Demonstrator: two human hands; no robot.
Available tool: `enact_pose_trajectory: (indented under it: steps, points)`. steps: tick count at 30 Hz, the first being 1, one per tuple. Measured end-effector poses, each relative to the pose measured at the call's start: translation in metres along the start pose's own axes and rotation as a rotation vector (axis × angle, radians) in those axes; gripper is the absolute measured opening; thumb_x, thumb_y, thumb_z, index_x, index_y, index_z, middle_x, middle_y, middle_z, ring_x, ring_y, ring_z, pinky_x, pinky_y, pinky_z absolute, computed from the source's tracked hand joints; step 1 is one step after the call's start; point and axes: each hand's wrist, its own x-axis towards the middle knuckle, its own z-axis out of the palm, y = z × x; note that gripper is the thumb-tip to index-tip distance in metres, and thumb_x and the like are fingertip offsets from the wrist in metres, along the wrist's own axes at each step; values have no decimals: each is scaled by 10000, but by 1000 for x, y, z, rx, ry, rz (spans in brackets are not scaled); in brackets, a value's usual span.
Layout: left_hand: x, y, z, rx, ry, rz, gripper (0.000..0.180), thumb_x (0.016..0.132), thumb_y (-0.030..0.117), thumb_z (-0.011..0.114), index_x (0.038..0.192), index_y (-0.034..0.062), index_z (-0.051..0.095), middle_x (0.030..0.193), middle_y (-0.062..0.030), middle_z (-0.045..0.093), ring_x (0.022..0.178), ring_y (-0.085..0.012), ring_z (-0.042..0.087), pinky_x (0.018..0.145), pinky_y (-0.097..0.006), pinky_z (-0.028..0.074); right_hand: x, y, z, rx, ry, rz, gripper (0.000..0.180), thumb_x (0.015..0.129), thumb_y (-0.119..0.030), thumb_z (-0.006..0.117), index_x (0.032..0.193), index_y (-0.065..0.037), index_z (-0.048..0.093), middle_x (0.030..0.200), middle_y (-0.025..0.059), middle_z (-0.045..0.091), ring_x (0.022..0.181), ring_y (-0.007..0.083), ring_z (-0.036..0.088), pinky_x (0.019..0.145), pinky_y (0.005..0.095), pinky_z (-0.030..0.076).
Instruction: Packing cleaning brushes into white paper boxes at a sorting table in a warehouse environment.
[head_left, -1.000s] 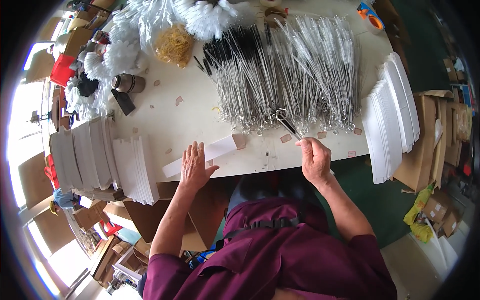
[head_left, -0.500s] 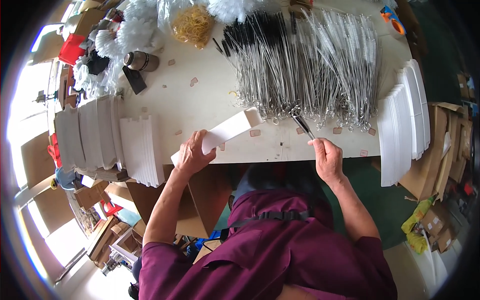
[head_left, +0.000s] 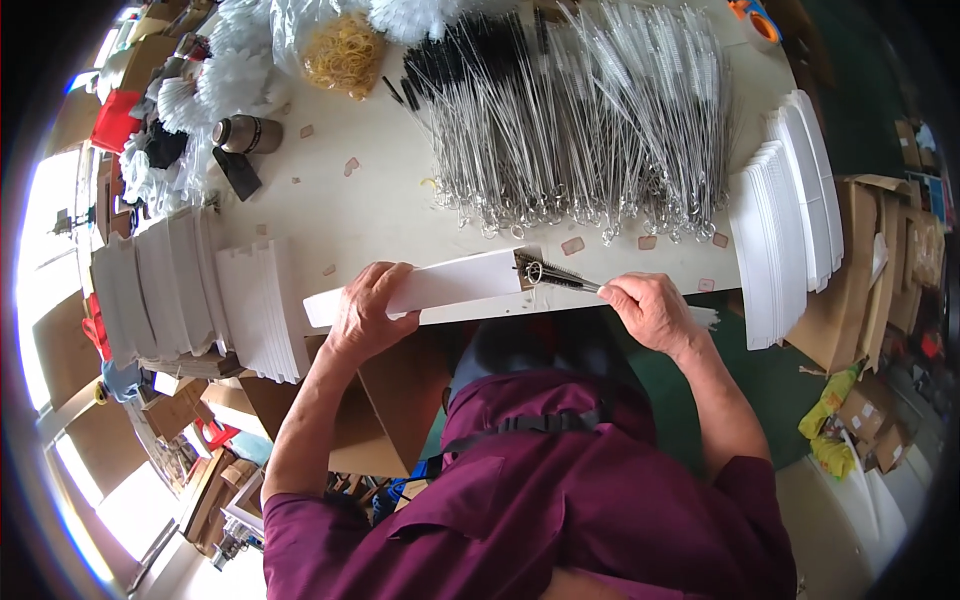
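Observation:
My left hand (head_left: 368,312) grips a long flat white cardboard sleeve (head_left: 450,283) lying along the near edge of the table (head_left: 370,215). My right hand (head_left: 650,310) holds a small bunch of wire-handled brushes (head_left: 560,275), their ring ends at the open right end of the sleeve. Beyond them a wide heap of wire brushes (head_left: 580,110) with black and white bristles covers the middle of the table.
Stacks of flat white sleeves lie at the left (head_left: 200,285) and at the right (head_left: 785,210). A bag of rubber bands (head_left: 345,55), a metal cup (head_left: 245,133) and white fluffy brushes (head_left: 215,85) sit at the far left. Cardboard boxes (head_left: 890,260) stand around the table.
My right hand picked brushes from the heap and brought them left to the sleeve's open end. My left hand shifted the sleeve toward the table's near edge.

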Motion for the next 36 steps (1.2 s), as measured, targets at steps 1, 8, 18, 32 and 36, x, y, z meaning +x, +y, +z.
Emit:
enact_pose_trajectory:
  steps: [1, 8, 18, 32, 36]
  points:
    - [1, 0, -1, -4, -3, 3, 561, 646, 60, 774, 1179, 51, 597, 1030, -149, 659, 919, -360, 663, 798, -453, 560, -1, 3, -4, -16, -7, 4, 187, 944, -159, 669, 870, 8, 711, 811, 185, 709, 732, 387, 672, 632, 432, 525]
    - [6, 6, -5, -17, -23, 62, 583, 618, 45, 775, 1182, 25, 632, 988, -148, 659, 895, -348, 656, 797, -449, 557, -2, 16, -20, -58, -112, -15, 226, 938, -191, 675, 830, 6, 698, 751, 190, 673, 702, 397, 646, 619, 444, 495]
    - [9, 14, 8, -47, -4, 266, 630, 575, 57, 790, 1177, -4, 619, 992, -153, 638, 861, -355, 651, 764, -458, 557, 13, 6, -25, 56, -305, 221, 258, 909, -223, 711, 1023, 8, 687, 791, 178, 719, 737, 348, 699, 697, 423, 527]
    - [49, 81, 80, -73, -270, 128, 616, 679, 232, 812, 1212, 34, 576, 937, -117, 649, 826, -314, 688, 687, -425, 564, 34, -21, 59, -63, -182, -23, 167, 920, -91, 532, 1038, 13, 588, 789, 255, 683, 775, 441, 680, 699, 525, 540]
    - [56, 88, 93, -140, -187, 72, 592, 705, 251, 824, 1207, 57, 579, 887, -131, 658, 801, -335, 689, 664, -442, 562, 36, -21, 41, -312, -110, -56, 135, 942, -140, 567, 944, -6, 580, 774, 186, 682, 743, 373, 697, 675, 456, 566]
